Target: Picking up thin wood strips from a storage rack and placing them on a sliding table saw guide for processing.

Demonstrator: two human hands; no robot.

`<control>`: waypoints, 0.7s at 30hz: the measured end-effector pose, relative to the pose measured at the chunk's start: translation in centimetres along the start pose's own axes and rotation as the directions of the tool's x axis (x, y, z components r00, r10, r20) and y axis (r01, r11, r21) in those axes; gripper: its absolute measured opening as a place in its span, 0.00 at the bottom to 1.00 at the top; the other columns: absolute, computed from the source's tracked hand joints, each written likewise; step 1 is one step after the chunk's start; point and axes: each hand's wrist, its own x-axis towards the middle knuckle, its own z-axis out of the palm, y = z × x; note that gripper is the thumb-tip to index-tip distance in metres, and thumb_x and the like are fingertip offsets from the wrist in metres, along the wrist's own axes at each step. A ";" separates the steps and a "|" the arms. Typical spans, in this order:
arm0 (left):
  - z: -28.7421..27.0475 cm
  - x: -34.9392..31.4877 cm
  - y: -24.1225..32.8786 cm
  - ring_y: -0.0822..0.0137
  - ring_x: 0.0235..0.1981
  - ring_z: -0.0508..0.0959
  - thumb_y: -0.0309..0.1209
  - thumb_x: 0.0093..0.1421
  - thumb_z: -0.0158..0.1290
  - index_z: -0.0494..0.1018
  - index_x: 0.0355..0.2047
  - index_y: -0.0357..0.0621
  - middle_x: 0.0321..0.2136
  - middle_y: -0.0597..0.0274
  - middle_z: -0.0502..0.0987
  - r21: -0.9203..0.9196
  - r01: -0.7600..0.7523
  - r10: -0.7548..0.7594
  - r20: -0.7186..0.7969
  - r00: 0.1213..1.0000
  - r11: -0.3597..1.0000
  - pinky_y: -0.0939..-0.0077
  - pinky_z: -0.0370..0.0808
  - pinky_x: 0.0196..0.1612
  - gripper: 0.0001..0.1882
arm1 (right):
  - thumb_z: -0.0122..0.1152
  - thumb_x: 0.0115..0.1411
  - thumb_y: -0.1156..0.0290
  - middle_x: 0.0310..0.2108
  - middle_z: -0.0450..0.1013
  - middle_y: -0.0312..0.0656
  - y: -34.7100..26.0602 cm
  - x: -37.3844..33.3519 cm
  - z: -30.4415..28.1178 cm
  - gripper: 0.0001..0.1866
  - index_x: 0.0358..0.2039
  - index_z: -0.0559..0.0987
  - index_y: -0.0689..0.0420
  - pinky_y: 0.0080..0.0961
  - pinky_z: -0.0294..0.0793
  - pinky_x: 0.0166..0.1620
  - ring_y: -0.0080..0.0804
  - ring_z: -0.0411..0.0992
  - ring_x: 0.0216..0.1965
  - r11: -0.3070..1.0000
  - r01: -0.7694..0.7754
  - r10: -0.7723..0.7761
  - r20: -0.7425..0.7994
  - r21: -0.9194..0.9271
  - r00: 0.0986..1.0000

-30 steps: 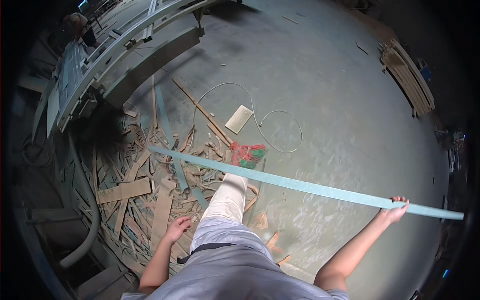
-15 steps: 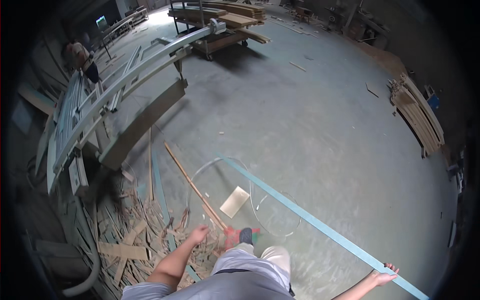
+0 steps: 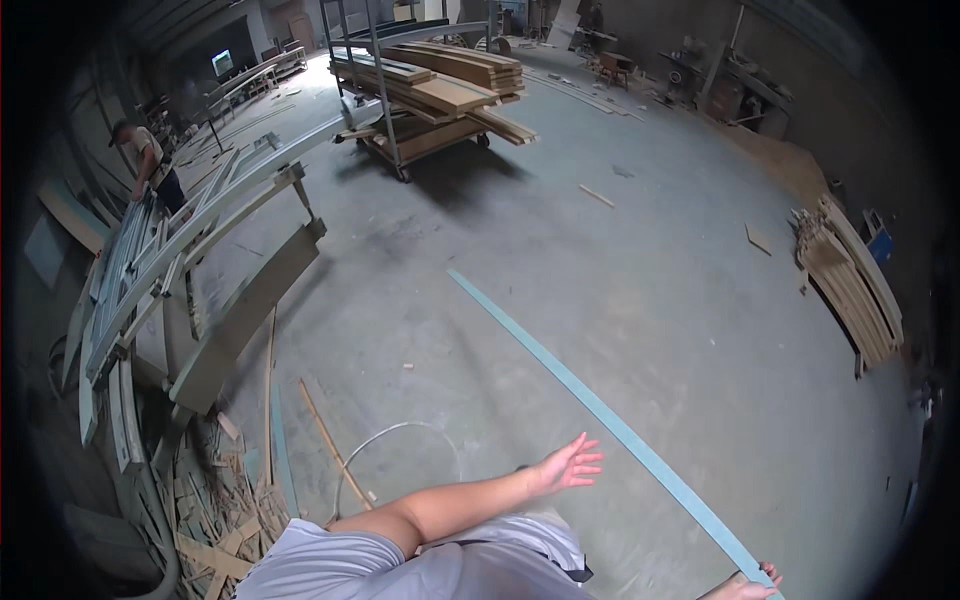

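A long, narrow light-blue strip (image 3: 610, 425) slants across the view, its far end up near the middle and its near end at the lower right. My right hand (image 3: 752, 585) is closed around that near end, partly cut off by the lower edge. In front of my body, my left hand (image 3: 568, 467) reaches across with fingers spread. It holds nothing and is apart from the strip, just to its left.
Wood scraps (image 3: 225, 540) pile up at lower left, beside a sliding-table machine (image 3: 200, 240) where another person (image 3: 150, 165) stands. A wheeled rack (image 3: 400, 150) of boards is ahead. Stacked planks (image 3: 850, 290) lie at right. A hose loop (image 3: 400, 428) and a thin stick (image 3: 330, 435) lie nearby.
My left hand has swung from above the scrap pile rightward toward the strip, and its fingers have spread. My right hand keeps its hold on the strip. The view has tilted upward.
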 end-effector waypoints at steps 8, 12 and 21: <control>0.2 14.2 32.9 0.65 0.52 0.67 0.45 0.64 0.38 0.56 0.57 0.43 0.52 0.55 0.65 0.052 -0.526 0.516 0.135 0.846 0.849 0.69 0.64 0.55 0.26 | 0.45 0.57 0.58 0.19 0.68 0.40 22.9 -2.4 22.8 0.13 0.27 0.73 0.53 0.36 0.68 0.26 0.37 0.68 0.22 0.975 -0.205 0.202 0.052 0.086 0.978; -8.3 21.8 44.7 0.71 0.46 0.70 0.43 0.62 0.43 0.67 0.46 0.39 0.42 0.58 0.72 0.655 -0.416 0.532 0.025 0.847 0.631 0.77 0.67 0.50 0.20 | 0.44 0.57 0.55 0.16 0.67 0.40 32.8 -3.7 35.4 0.17 0.22 0.71 0.54 0.34 0.70 0.26 0.35 0.69 0.21 0.965 -0.261 0.253 0.169 0.027 0.953; -20.5 31.0 66.8 0.57 0.52 0.67 0.44 0.61 0.45 0.57 0.51 0.43 0.50 0.51 0.66 -0.359 -0.376 0.298 -0.256 0.920 0.854 0.60 0.67 0.51 0.24 | 0.48 0.56 0.54 0.18 0.68 0.41 54.4 -11.0 57.1 0.18 0.22 0.72 0.56 0.36 0.72 0.28 0.37 0.69 0.22 0.911 -0.410 0.412 0.178 -0.048 0.894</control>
